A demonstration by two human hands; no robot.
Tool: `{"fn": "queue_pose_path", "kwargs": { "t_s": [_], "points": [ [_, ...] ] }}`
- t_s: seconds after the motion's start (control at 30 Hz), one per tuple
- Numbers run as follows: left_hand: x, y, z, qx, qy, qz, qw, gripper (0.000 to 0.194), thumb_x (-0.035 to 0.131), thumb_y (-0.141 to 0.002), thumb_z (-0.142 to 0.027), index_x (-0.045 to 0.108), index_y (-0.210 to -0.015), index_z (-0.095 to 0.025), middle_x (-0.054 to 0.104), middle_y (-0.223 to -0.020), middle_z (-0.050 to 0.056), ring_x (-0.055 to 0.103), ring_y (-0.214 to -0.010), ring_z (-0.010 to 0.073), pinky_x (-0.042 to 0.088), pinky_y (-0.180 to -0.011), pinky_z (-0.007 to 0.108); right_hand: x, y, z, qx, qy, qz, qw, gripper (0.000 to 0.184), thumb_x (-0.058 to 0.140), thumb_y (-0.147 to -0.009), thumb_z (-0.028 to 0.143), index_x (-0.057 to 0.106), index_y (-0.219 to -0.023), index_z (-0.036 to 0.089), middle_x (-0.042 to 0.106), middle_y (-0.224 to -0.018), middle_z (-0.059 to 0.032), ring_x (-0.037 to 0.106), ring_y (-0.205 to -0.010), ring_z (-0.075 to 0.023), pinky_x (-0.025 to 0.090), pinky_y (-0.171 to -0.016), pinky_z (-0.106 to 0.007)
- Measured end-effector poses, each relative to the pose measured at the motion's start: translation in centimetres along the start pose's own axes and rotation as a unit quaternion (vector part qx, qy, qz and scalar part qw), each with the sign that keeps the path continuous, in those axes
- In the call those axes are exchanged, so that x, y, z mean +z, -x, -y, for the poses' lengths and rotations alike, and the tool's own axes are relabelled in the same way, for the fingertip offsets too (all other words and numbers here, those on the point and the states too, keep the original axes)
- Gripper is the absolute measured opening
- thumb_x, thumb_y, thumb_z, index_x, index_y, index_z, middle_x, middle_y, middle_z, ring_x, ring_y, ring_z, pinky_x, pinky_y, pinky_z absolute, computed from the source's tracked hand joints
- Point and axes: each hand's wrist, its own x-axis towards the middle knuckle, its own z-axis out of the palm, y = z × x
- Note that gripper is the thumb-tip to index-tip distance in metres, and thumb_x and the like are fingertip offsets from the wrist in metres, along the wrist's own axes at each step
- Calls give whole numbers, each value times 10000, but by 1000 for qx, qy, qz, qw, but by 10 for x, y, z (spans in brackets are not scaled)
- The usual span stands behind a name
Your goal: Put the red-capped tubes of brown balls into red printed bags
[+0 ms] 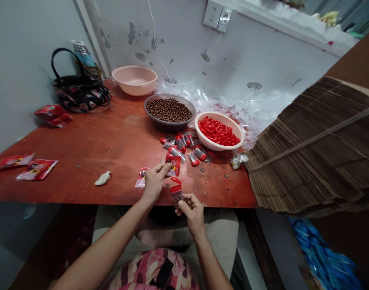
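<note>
Near the table's front edge, my right hand (192,211) grips a small clear bottle (176,196) of dark brown balls. Its red flip cap (176,181) stands open. My left hand (155,181) is closed at the fingertips on a small red printed packet (176,162), just above the bottle. Another red and white packet (140,177) lies beside the left hand, partly covered by it. Beyond the hands lies a loose group of filled bottles (176,152) with red caps.
Behind the bottles stand a grey bowl of brown balls (148,114) and a pale bowl of red caps (199,139). Clear empty bottles (262,104) pile along the wall. Flattened cardboard (308,149) leans at the right. A pink basin (132,88), handbag (81,94) and red packets (38,169) are left.
</note>
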Motion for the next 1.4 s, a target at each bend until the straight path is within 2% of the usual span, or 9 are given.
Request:
{"fn": "queue_pose_path", "kwargs": {
  "t_s": [0.1,0.23,0.33,0.47,0.73,0.9,1.03,1.13,1.4],
  "points": [
    [-5,-13,4,21,61,-35,997,274,578,-671,-357,592,-848,-148,581,-658,-7,561,-560,107,485,-572,242,-3,0,0,-7,-7,-6,1000,175,596,-720,269,547,-835,146,592,-578,10,571,-461,-108,450,-433,-204],
    [-22,-8,14,9,-4,10,1000,509,504,-701,-260,355,-1188,-254,589,-773,-9,596,-538,123,510,-533,299,-8,-4,0,-16,-32,-40,999,177,580,-737,285,549,-842,146,593,-589,5,576,-479,-111,453,-439,-204],
    [-34,10,23,46,-138,99,984,338,407,-719,-164,506,-1037,-225,600,-785,15,601,-620,143,501,-590,307,-10,-7,0,-17,-43,-49,998,185,587,-733,294,552,-839,146,604,-599,0,578,-498,-115,455,-449,-205],
    [-34,36,26,154,-255,214,930,230,380,-712,-108,598,-675,-175,601,-714,35,563,-722,170,444,-689,306,-8,-8,0,-14,-47,-35,998,191,602,-721,299,556,-833,151,614,-584,6,571,-483,-115,461,-458,-215],
    [-19,52,21,177,-302,194,916,167,507,-751,-263,575,-888,-195,597,-710,14,530,-623,150,403,-581,254,-6,-6,-6,-33,-34,-57,997,157,631,-692,279,616,-806,172,608,-728,-1,533,-522,-99,480,-478,-225],
    [-31,38,35,293,-331,261,858,141,462,-793,-224,570,-879,-194,615,-767,31,538,-690,154,398,-653,268,-17,-13,13,-35,44,-6,998,219,543,-759,340,655,-863,183,608,-933,-59,567,-822,-184,500,-655,-283],
    [-40,29,49,364,-355,292,810,189,469,-787,-213,540,-960,-186,621,-822,51,560,-748,162,409,-684,277,-22,-25,37,50,8,98,994,300,513,-776,374,599,-1008,203,615,-953,-56,583,-838,-182,483,-730,-341],
    [-40,28,55,378,-363,295,799,194,451,-796,-199,523,-975,-181,614,-866,66,565,-751,156,421,-673,269,-17,-33,45,135,24,150,979,277,601,-712,340,632,-939,184,642,-847,-37,601,-745,-159,487,-696,-329],
    [-32,31,62,386,-369,248,809,262,391,-810,-144,498,-1048,-169,611,-913,91,561,-837,179,430,-750,313,-12,-43,42,217,-47,88,971,290,713,-569,192,670,-849,129,674,-719,-46,611,-686,-149,448,-745,-318]
  ]
}}
